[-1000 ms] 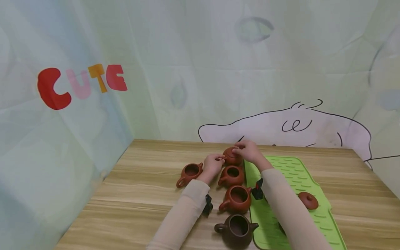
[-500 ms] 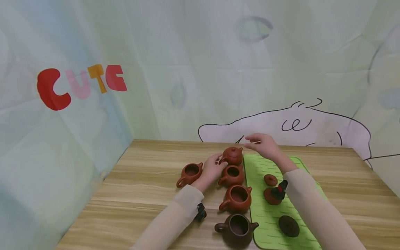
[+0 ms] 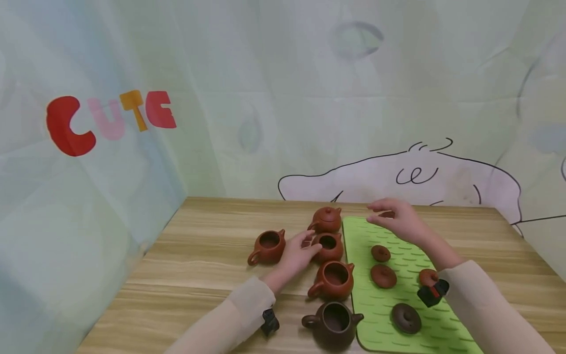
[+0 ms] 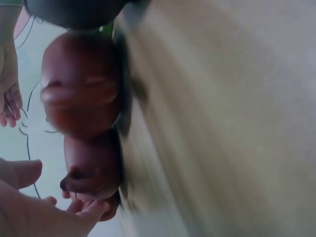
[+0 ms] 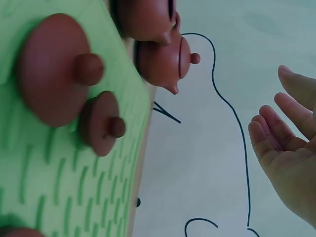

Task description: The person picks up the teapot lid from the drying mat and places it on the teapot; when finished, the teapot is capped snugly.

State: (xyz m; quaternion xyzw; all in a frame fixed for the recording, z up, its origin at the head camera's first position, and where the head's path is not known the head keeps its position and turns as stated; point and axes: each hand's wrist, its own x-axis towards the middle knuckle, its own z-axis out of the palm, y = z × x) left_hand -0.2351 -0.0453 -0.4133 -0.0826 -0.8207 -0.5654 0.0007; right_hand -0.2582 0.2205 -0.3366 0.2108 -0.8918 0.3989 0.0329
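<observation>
My left hand [image 3: 295, 255] reaches over the wood table, thumb and fingers apart, its fingertips right beside a lidless reddish-brown teapot [image 3: 329, 251]. Just beyond that one stands a similar teapot [image 3: 327, 223] with its lid on. In the left wrist view my thumb [image 4: 24, 173] stands apart from the fingers, which overlap the far teapots. My right hand [image 3: 407, 225] hovers over the far part of a green mat, fingers loosely bent with nothing in them, as the right wrist view shows. Toward me in the row come another lidless reddish teapot [image 3: 332, 282] and a dark brown one [image 3: 333, 332].
One more lidless teapot [image 3: 270, 250] stands left of the row. On the green mat [image 3: 367, 305] lie several lids, among them a small one [image 3: 381, 253], a larger reddish one [image 3: 383, 276] and a dark one [image 3: 406, 318]. A printed curtain [image 3: 265, 98] hangs behind the table.
Both hands were at the far teapot, the right one at its lid. The right hand has left it and moved right over the mat; the left has let go of it and drawn back toward me.
</observation>
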